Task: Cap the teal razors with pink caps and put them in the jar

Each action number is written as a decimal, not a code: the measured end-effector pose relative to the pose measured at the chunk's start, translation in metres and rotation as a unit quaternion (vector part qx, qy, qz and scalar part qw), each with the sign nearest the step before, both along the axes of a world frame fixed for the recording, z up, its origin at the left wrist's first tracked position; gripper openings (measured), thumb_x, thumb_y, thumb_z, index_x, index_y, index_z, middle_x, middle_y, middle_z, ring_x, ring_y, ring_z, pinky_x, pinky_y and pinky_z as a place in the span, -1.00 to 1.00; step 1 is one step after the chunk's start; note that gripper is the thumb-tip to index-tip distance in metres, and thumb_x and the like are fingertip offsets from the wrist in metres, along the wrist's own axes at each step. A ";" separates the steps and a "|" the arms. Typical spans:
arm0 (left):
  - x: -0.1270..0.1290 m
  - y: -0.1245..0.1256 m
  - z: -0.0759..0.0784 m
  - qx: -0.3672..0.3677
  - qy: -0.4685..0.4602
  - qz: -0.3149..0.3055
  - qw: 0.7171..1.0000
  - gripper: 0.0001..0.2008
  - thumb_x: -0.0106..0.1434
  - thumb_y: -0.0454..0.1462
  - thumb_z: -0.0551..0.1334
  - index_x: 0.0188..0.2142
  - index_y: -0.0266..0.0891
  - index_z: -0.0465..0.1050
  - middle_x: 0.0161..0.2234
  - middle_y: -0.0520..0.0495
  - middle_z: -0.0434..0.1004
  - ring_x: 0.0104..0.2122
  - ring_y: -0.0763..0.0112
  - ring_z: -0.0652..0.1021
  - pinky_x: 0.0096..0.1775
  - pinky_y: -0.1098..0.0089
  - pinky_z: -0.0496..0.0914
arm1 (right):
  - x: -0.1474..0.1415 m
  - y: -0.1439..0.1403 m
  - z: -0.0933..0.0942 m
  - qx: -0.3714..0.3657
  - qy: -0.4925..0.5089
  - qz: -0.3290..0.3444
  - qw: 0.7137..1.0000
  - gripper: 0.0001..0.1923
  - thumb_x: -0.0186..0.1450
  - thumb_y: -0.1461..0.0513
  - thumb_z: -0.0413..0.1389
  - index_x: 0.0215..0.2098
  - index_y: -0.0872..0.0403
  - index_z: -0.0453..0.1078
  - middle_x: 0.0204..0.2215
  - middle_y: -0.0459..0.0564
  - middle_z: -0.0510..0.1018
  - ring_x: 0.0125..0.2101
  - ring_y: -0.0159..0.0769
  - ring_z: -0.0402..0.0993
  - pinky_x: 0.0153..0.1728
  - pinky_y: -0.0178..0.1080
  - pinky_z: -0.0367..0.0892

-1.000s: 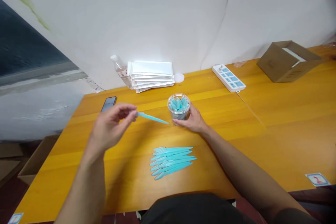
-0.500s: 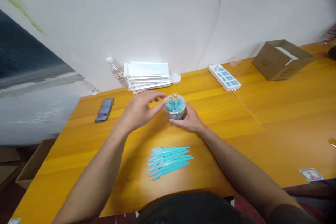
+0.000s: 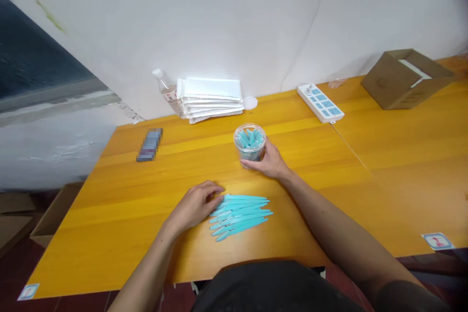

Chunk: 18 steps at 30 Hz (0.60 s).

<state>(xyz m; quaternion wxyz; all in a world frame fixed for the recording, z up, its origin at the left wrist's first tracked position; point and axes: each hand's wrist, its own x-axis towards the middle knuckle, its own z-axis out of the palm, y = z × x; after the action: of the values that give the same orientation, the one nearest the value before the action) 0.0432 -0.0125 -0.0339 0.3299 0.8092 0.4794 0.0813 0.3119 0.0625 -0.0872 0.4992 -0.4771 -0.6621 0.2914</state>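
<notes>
While the right hand (image 3: 268, 161) grips the one clear jar (image 3: 250, 141) of teal sticks, the left hand (image 3: 195, 204) rests loose-fingered on the single pile of about eight teal sticks (image 3: 241, 216) on the counter (image 3: 365, 165).

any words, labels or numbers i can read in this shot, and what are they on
None can be read.
Clear plastic bottle: red and white label, too small.
White power strip: blue patches, no legible marks.
Square sticker on the orange wooden table: red mark, too blurred.
Dark phone: pixelated.
</notes>
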 end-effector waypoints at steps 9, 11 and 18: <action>0.003 -0.005 -0.006 -0.015 -0.017 0.001 1.000 -0.80 0.37 -0.20 0.18 -0.17 -0.15 0.59 -0.24 -0.05 0.57 -0.29 0.39 0.53 -0.24 0.44 0.36 | 0.001 0.000 0.001 0.007 0.003 0.011 1.000 -0.16 0.02 -0.02 0.40 0.18 0.05 0.26 0.06 0.11 0.53 0.04 -0.05 0.49 0.12 -0.03 0.36; 0.003 -0.006 -0.006 -0.027 -0.038 0.007 0.999 -0.78 0.40 -0.19 0.16 -0.17 -0.16 0.59 -0.24 -0.05 0.58 -0.28 0.40 0.54 -0.25 0.45 0.37 | 0.001 0.000 0.001 0.003 0.004 0.011 1.000 -0.14 0.02 -0.01 0.40 0.20 0.05 0.25 0.06 0.11 0.53 0.04 -0.05 0.49 0.12 -0.03 0.36; -0.017 0.002 0.043 0.101 -0.134 0.110 0.980 -0.82 0.38 -0.19 0.20 -0.18 -0.19 0.56 -0.26 -0.03 0.60 -0.28 0.41 0.56 -0.21 0.44 0.41 | 0.001 0.000 0.000 -0.008 0.012 0.014 1.000 -0.09 0.01 0.00 0.41 0.25 0.04 0.24 0.07 0.11 0.53 0.05 -0.02 0.49 0.15 0.00 0.34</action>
<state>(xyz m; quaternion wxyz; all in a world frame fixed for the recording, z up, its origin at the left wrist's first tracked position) 0.0266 -0.0105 0.0089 0.2970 0.7623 0.5062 0.2728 0.3132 0.0630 -0.0870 0.4996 -0.4681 -0.6601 0.3089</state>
